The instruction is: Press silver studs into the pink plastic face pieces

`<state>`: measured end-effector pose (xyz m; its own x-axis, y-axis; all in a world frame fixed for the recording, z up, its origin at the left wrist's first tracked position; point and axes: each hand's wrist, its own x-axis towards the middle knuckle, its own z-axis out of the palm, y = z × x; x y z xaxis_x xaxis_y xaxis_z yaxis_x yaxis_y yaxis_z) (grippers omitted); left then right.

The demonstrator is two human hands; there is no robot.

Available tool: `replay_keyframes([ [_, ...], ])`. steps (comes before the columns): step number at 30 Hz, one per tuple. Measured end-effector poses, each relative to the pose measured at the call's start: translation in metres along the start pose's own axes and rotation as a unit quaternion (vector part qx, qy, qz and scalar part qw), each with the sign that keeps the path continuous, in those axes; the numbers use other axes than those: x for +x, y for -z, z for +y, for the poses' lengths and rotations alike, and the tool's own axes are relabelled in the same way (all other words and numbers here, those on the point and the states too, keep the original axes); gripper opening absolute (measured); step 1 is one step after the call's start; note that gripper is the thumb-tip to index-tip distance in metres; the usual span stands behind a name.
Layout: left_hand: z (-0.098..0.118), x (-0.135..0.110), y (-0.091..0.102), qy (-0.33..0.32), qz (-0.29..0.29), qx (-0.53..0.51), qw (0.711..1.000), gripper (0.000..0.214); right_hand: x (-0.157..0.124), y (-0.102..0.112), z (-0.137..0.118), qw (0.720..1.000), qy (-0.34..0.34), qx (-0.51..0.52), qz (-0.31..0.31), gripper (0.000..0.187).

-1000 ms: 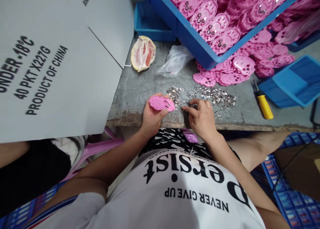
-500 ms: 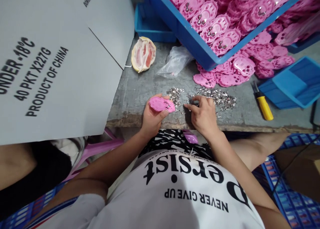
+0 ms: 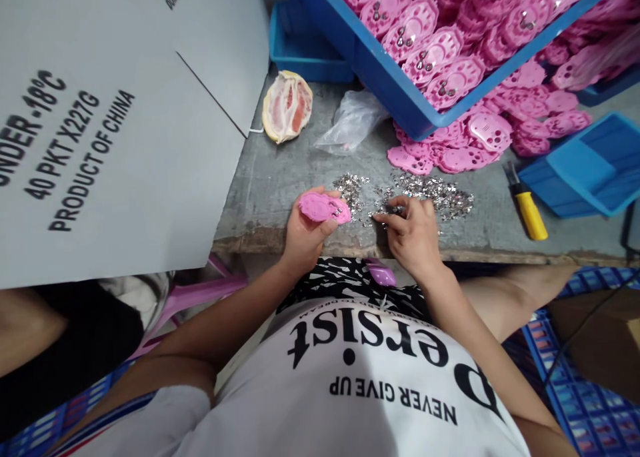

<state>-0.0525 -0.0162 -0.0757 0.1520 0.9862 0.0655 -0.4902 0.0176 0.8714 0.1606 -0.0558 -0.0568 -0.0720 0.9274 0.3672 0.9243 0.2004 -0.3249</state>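
Observation:
Near the table's front edge, my left hand (image 3: 304, 237) grips a pink plastic piece (image 3: 323, 208), thumb on its near side. Small shiny bits show at the piece's right end, too tiny to name. My right hand (image 3: 413, 234) is over the grey tabletop with its index finger stretched to the left and its fingers apart. That fingertip touches the tabletop among scattered small metal parts (image 3: 453, 197). A smaller heap of metal parts (image 3: 351, 187) lies between the two hands, just behind the pink piece.
A large blue bin (image 3: 430, 125) of pink pieces stands at the back, with loose pink pieces (image 3: 463, 157) beneath its corner. A halved citrus fruit (image 3: 287, 107), a plastic bag (image 3: 353, 122), a yellow-handled tool (image 3: 531, 214) and a blue tray (image 3: 590, 167) surround the work area. A big carton (image 3: 150, 144) borders the left.
My right hand has shifted slightly right and toward me, its index finger still stretched out. My left hand holds the pink piece in the same place.

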Motion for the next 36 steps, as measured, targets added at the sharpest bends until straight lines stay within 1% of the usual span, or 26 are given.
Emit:
replay_keyframes([
  [4, 0.000, -0.001, 0.000, 0.002, 0.005, 0.004, 1.000, 0.061, 0.000, 0.002, 0.004, 1.000, -0.017, 0.008, 0.005, 0.032],
  [8, 0.000, -0.001, 0.000, 0.002, 0.004, 0.005, 1.000, 0.060, 0.004, 0.003, 0.000, 1.000, -0.014, 0.011, 0.008, 0.030],
  [13, -0.001, -0.001, 0.001, -0.005, -0.002, 0.017, 1.000, 0.061, 0.014, -0.003, -0.010, 1.000, 0.013, -0.008, -0.026, 0.025],
  [19, 0.001, -0.002, -0.001, 0.000, -0.008, 0.013, 1.000, 0.062, 0.018, -0.006, -0.010, 0.998, 0.026, -0.036, -0.046, 0.027],
  [26, 0.003, -0.003, 0.000, -0.001, -0.063, 0.011, 0.998, 0.065, 0.018, -0.004, -0.013, 0.997, 0.011, -0.041, -0.057, 0.027],
  [30, 0.005, -0.004, 0.001, -0.001, -0.066, 0.027, 0.997, 0.066, 0.018, -0.004, -0.015, 0.997, 0.010, -0.043, -0.064, 0.028],
  [33, 0.005, -0.004, 0.001, -0.003, -0.062, 0.029, 0.998, 0.067, 0.019, -0.004, -0.013, 0.998, 0.011, -0.032, -0.058, 0.027],
  [36, 0.004, -0.004, 0.001, -0.004, -0.062, 0.020, 0.998, 0.066, 0.018, -0.001, -0.009, 0.999, 0.011, 0.001, -0.033, 0.026],
])
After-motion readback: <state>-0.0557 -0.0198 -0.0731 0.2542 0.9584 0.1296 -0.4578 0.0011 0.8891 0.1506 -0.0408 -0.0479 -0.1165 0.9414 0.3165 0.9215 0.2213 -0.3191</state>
